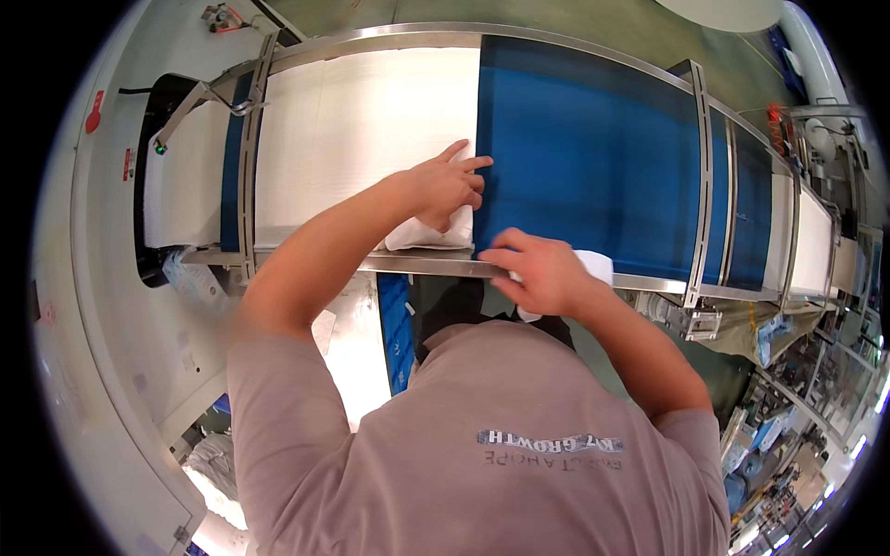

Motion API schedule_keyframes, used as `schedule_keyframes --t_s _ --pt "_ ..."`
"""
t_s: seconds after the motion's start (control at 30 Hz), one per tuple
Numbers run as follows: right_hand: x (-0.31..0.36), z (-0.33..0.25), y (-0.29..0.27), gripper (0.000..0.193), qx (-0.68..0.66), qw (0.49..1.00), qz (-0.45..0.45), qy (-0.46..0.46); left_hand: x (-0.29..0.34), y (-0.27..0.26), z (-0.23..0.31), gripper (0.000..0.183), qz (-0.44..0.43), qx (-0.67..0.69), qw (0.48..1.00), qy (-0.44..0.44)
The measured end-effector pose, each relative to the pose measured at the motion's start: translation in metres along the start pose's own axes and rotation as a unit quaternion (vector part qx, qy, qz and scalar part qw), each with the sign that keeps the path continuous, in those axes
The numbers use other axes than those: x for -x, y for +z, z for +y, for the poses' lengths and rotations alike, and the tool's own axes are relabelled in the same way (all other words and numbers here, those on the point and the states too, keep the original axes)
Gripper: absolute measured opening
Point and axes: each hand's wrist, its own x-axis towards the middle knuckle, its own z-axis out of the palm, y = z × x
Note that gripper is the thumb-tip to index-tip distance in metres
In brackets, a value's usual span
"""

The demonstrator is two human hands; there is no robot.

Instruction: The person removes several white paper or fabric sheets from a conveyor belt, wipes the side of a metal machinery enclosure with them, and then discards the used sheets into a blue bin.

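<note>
A wide white sheet of soft-looking material (pixel 362 139) lies on the blue conveyor belt (pixel 593 167). Its straight right edge runs across the belt. My left hand (pixel 450 188) rests at that edge with its fingers spread, index finger reaching just past it onto the blue. Below this hand, the near corner of the white material is folded and bunched. My right hand (pixel 540 273) is over the near metal rail, thumb and fingers curled. A white piece (pixel 595 267) shows behind its palm and below its fingers; it looks held, though the hand hides most of it.
Metal rails (pixel 426 264) border the conveyor on both sides, with slotted crossbars (pixel 702 185) over it. At left the white material enters a dark-rimmed opening in a white machine (pixel 111 232). A small sensor arm (pixel 181 116) hangs there. More machinery and cluttered equipment stand at right.
</note>
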Motion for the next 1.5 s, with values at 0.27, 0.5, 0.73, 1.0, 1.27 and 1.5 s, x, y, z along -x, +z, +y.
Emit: schedule_keyframes --t_s 0.27,0.5,0.73,1.0,1.27,1.5 --pt "-0.07 -0.03 0.024 0.052 0.061 0.988 -0.145 0.0 -0.034 -0.011 -0.004 0.05 -0.026 0.008 1.0 0.006" --pt "-0.033 -0.01 0.001 0.051 0.024 0.984 -0.17 0.038 -0.033 -0.025 -0.001 0.053 -0.062 0.025 0.998 -0.006" --pt "0.113 0.058 -0.084 0.041 -0.263 0.922 0.027 0.282 -0.037 -0.029 0.007 0.052 -0.06 0.034 0.998 -0.012" --pt "0.137 0.104 -0.094 0.04 -0.155 0.956 0.147 0.199 -0.052 -0.033 0.014 0.049 -0.06 0.059 0.996 -0.041" --pt "-0.039 0.062 -0.022 0.071 0.007 0.911 -0.381 0.157 -0.076 -0.039 0.025 0.056 -0.05 0.041 0.997 -0.032" --pt "0.044 0.095 -0.068 0.061 -0.087 0.944 -0.297 0.117 -0.084 -0.039 0.03 0.052 -0.042 0.046 0.997 -0.039"
